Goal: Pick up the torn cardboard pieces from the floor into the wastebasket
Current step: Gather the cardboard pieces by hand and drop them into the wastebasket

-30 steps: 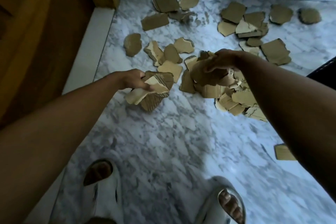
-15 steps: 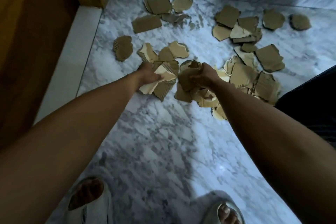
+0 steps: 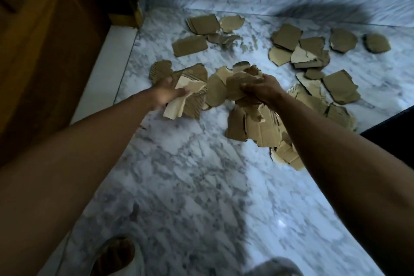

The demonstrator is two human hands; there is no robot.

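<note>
**Cardboard scraps, both hands loaded**

While the left hand grips a cardboard bundle, the right hand clutches crumpled scraps. Loose cardboard pieces lie scattered across the marble floor; wooden door at left.

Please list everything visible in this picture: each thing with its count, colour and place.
Cardboard pieces: many, brown, scattered on the floor.
Held cardboard: two bunches, brown and pale, one in each hand's grip.
Floor: one, white-grey marble.
Wooden door: one, brown, at left.
Dark object: one, black, right edge; cannot identify.
Slippers: two, white, bottom edge.
Left hand: grips cardboard.
Right hand: grips cardboard.
</note>
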